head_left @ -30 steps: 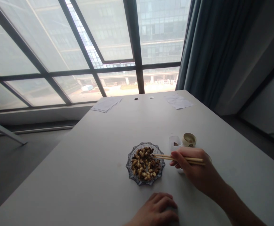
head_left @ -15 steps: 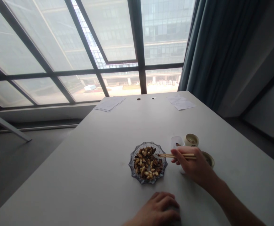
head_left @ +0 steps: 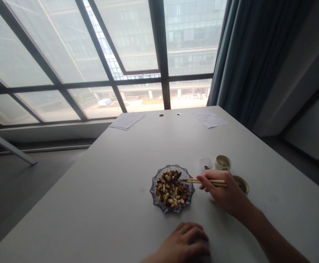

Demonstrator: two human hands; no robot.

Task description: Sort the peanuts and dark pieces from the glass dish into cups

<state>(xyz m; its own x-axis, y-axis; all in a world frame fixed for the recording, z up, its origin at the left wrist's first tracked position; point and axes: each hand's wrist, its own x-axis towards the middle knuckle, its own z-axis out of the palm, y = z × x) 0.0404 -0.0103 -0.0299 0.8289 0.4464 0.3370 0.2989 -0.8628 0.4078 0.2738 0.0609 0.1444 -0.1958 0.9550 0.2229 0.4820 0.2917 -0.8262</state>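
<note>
My right hand [head_left: 226,188] is closed around a pair of wooden chopsticks [head_left: 215,182]. Their tips reach over the right side of a scalloped glass dish [head_left: 154,197], close to dark pieces there. Inside the dish lie peanuts in shells [head_left: 163,188] mixed with dark brown, seed-like pieces [head_left: 185,191]. My left hand [head_left: 185,241] rests on the table in front of the dish, fingers apart and loosely bent, with a shadowed area under them. Whether anything sits beneath that hand I cannot tell.
Right of the dish stand a clear small container [head_left: 204,161] with dark bits, a cream cup [head_left: 223,162] and another cup [head_left: 243,182] partly behind my right hand. Papers lie at the white table's [head_left: 115,157] far left [head_left: 128,120] and far right [head_left: 212,119], before the windows.
My right hand and the chopsticks have shifted very slightly left. My left hand and the dish look nearly unchanged.
</note>
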